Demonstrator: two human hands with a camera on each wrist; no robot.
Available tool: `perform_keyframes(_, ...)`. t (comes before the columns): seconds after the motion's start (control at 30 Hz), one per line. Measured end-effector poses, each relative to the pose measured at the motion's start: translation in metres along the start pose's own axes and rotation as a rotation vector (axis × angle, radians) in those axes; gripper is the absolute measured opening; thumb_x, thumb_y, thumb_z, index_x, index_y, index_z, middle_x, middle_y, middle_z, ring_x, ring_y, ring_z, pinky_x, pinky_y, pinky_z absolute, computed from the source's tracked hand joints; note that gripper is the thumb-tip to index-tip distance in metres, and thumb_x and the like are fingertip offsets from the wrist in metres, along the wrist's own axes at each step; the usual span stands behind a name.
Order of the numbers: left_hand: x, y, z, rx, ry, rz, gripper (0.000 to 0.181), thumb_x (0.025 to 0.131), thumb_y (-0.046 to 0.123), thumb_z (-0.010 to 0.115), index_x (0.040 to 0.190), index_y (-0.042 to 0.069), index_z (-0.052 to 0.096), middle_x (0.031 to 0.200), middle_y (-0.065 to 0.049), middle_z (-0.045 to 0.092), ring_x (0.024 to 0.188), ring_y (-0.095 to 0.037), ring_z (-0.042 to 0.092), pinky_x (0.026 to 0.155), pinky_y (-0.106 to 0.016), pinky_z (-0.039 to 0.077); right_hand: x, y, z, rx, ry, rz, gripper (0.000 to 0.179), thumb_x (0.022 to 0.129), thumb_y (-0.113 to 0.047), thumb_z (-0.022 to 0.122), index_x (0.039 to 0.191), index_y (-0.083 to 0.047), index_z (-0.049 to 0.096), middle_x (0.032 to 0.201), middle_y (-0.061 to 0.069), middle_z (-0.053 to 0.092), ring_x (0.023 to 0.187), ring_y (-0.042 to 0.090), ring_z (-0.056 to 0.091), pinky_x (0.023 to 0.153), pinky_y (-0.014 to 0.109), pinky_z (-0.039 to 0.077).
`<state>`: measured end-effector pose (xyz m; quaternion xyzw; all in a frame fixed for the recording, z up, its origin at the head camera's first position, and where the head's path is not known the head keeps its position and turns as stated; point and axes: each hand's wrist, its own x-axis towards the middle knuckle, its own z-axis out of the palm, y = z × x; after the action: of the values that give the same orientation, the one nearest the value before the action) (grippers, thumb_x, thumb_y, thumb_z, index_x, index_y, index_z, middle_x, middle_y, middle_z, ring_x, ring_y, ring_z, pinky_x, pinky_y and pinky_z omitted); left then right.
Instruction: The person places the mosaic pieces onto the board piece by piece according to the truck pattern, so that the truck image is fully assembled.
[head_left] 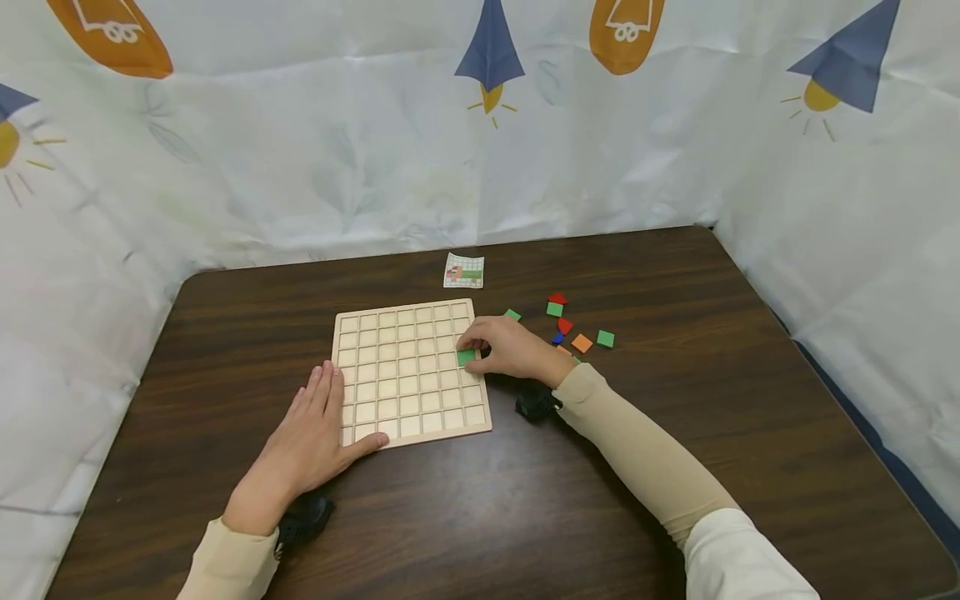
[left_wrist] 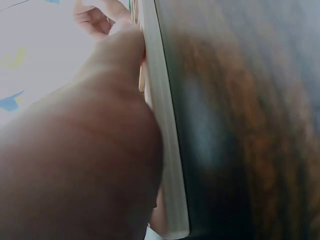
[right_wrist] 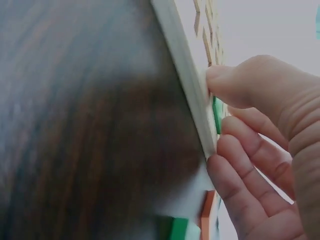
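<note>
- Head view: left hand [head_left: 303, 442], fingers straight, rests along the board [head_left: 407, 387] at its left and near edges; right hand [head_left: 513, 347] pinches a green tile [head_left: 466, 357] over the right-hand column.
- Left wrist view: the board's side lies against the bench [left_wrist: 225, 130]; light, even pressure should stop sliding.
- Right wrist view: thumb and fingers flank the tile; keeping it level should help it clear the ridges.

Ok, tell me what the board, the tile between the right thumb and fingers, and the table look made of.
Board: probably wood, matte, from its pale, natural-looking surface. Tile: painted wood or plastic; its smooth, even green fits both. Table: wood or laminate, slightly glossy, by its dark grain and reflection.
</note>
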<state>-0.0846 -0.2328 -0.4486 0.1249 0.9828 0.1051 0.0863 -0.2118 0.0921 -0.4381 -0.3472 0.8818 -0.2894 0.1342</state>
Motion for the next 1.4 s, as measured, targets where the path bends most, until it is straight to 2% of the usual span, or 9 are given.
perform_keyframes(0.13,0.0,-0.002,0.002,-0.008,-0.002,-0.001,0.124,0.091,0.078,0.055,0.161,-0.012,0.009,0.171,-0.034,0.004,0.159,-0.051,0.012,0.126,-0.068,0.02,-0.009,0.003,-0.01,-0.002,0.026,0.02,0.034,0.095,-0.028,0.076,0.126,-0.014,0.073,0.118,0.001,0.07,0.103,0.014,0.065,0.093,0.03,0.057)
perform_keyframes(0.43,0.003,-0.006,-0.001,-0.02,-0.013,-0.019,0.127,0.089,0.08,0.055,0.161,-0.013,0.006,0.17,-0.035,0.004,0.159,-0.052,0.009,0.126,-0.069,0.019,-0.047,0.025,-0.047,0.015,0.204,0.097,0.038,0.095,-0.028,0.077,0.127,-0.01,0.072,0.119,0.006,0.073,0.106,0.02,0.07,0.094,0.04,0.06)
perform_keyframes(0.63,0.003,-0.007,-0.001,-0.014,-0.004,-0.015,0.127,0.089,0.08,0.056,0.161,-0.013,0.007,0.17,-0.035,0.005,0.159,-0.052,0.01,0.126,-0.069,0.019,-0.067,0.038,-0.054,0.021,0.307,0.104,0.036,0.094,-0.024,0.078,0.125,-0.007,0.072,0.116,0.008,0.074,0.103,0.023,0.07,0.092,0.045,0.06)
perform_keyframes(1.0,0.004,-0.006,0.004,-0.019,-0.002,-0.018,0.127,0.089,0.081,0.054,0.162,-0.012,0.007,0.17,-0.034,0.004,0.159,-0.052,0.01,0.127,-0.069,0.015,-0.103,0.049,-0.045,0.19,0.411,0.172,0.035,0.094,-0.026,0.078,0.123,-0.008,0.073,0.114,0.007,0.075,0.099,0.017,0.07,0.087,0.035,0.061)
perform_keyframes(1.2,0.003,-0.005,0.003,-0.02,0.0,-0.016,0.127,0.089,0.081,0.054,0.162,-0.012,0.007,0.171,-0.034,0.004,0.16,-0.052,0.01,0.127,-0.069,0.015,-0.119,0.058,-0.046,0.194,0.48,0.222,0.035,0.093,-0.029,0.079,0.124,-0.013,0.073,0.111,0.001,0.076,0.096,0.013,0.071,0.085,0.028,0.059)
perform_keyframes(1.4,0.001,-0.004,0.002,-0.025,-0.005,-0.015,0.126,0.09,0.08,0.054,0.161,-0.012,0.006,0.17,-0.035,0.004,0.16,-0.052,0.009,0.127,-0.069,0.016,-0.129,0.066,-0.05,0.182,0.518,0.241,0.034,0.094,-0.026,0.079,0.124,-0.011,0.073,0.116,0.007,0.075,0.1,0.017,0.071,0.087,0.019,0.059)
